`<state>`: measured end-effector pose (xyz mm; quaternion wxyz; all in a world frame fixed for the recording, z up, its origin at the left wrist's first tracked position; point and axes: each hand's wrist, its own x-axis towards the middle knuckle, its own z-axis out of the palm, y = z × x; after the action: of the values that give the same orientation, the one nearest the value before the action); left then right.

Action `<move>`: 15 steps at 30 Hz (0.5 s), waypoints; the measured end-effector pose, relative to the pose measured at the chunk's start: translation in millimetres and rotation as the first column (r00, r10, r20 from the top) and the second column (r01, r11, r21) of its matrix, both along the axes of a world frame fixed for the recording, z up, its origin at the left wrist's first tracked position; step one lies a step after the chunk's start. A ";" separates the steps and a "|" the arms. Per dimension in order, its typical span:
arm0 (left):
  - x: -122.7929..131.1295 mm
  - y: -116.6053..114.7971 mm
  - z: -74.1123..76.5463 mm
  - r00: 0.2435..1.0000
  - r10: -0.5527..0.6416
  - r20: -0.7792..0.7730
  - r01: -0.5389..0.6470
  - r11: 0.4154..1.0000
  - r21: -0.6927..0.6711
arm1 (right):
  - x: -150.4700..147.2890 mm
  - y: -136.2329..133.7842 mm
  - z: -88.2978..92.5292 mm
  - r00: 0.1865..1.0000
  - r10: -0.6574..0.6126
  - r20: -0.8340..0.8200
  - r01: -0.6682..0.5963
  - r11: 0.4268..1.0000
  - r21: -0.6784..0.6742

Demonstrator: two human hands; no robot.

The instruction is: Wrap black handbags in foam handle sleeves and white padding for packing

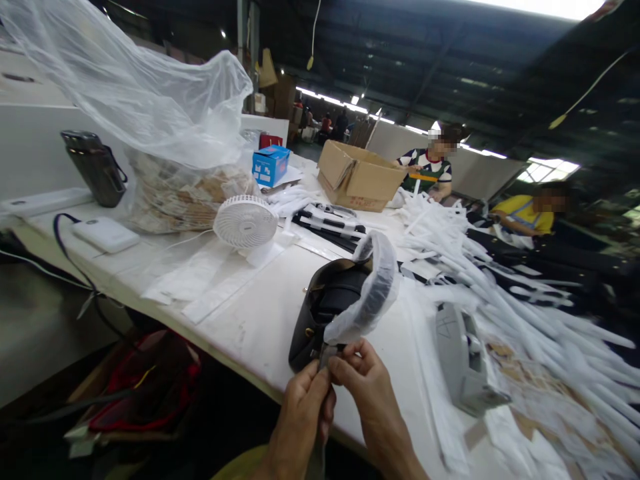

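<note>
A black handbag (327, 303) lies on the white table (260, 320) in front of me. Its strap (373, 290) arches upward, wrapped in translucent white foam sleeve. My left hand (303, 417) and my right hand (367, 393) meet at the strap's lower end by the table's near edge. Both pinch the end of the wrapped strap with closed fingers.
A grey tape dispenser (465, 360) sits right of the bag beside a heap of white foam strips (505, 280). A small white fan (245, 223), a blue box (270, 165), a cardboard box (357, 177) and a large plastic bag (165, 133) stand farther back. Two people sit across the table.
</note>
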<state>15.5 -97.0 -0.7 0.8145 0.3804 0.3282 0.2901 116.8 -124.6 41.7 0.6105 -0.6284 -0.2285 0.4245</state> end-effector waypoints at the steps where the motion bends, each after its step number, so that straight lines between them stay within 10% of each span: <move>1: 0.6 -0.3 -1.2 1.000 -0.001 -0.015 0.001 1.000 0.001 | -1.7 0.8 -2.6 0.999 -0.016 0.033 0.016 1.000 -0.014; 9: -16.1 21.2 1.2 0.981 -0.181 -0.068 0.192 0.957 0.218 | -5.2 8.4 -19.6 0.993 -0.105 0.051 0.102 0.993 0.054; 15: -32.5 31.7 17.8 0.998 -0.022 0.067 0.013 0.992 0.124 | 3.1 10.2 -4.6 1.000 0.031 0.007 -0.031 0.998 0.062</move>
<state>-17.0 -65.2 17.1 0.8026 0.4229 0.2783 0.3155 119.9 -114.4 37.2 0.6222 -0.6070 -0.2532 0.4246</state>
